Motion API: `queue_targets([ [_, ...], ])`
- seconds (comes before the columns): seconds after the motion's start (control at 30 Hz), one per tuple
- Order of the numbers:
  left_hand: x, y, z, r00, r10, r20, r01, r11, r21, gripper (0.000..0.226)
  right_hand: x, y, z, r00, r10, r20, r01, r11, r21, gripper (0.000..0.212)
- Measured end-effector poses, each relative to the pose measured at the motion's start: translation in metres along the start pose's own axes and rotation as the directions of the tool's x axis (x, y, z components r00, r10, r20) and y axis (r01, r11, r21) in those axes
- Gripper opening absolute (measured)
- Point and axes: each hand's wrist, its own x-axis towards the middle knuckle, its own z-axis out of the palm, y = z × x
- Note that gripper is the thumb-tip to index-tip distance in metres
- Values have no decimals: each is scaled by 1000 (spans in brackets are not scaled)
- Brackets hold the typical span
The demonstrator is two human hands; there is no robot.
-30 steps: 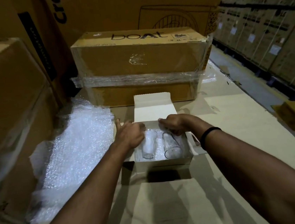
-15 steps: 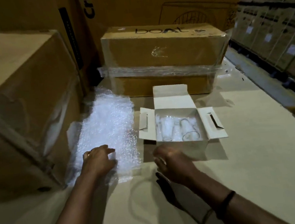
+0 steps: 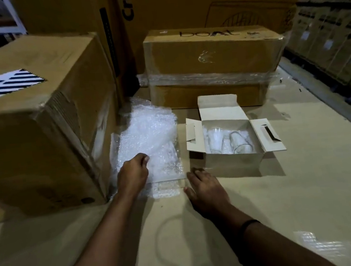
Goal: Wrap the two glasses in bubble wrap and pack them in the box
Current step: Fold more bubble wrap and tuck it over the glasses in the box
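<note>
Open white box [image 3: 235, 163] at 1 o'clock from right hand [image 3: 207, 191], flaps out. Inside, bare: left glass [image 3: 215, 139], right glass [image 3: 241, 145] at its 3 o'clock. Bubble wrap [image 3: 148, 136] at box's 9 o'clock; left hand [image 3: 134, 175] fingers curled, gripping it. Right hand fingers spread, flat on table [image 3: 307, 183].

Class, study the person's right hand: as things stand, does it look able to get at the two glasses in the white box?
Probably yes. The right hand is open, empty and close to the box at its near corner; the flaps are folded back, leaving the glasses uncovered, with nothing between.
</note>
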Motion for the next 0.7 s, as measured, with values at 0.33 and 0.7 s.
queue_targets([
  [0.33,-38,8,-13,968,221,-118,-227,973,-43,19,5,0,1,994,-29,110,30,1000,-7,53],
  [0.7,-119,12,-8,894,436,102,-428,899,-93,19,15,-14,-65,878,298,374,-464,345,816,46],
])
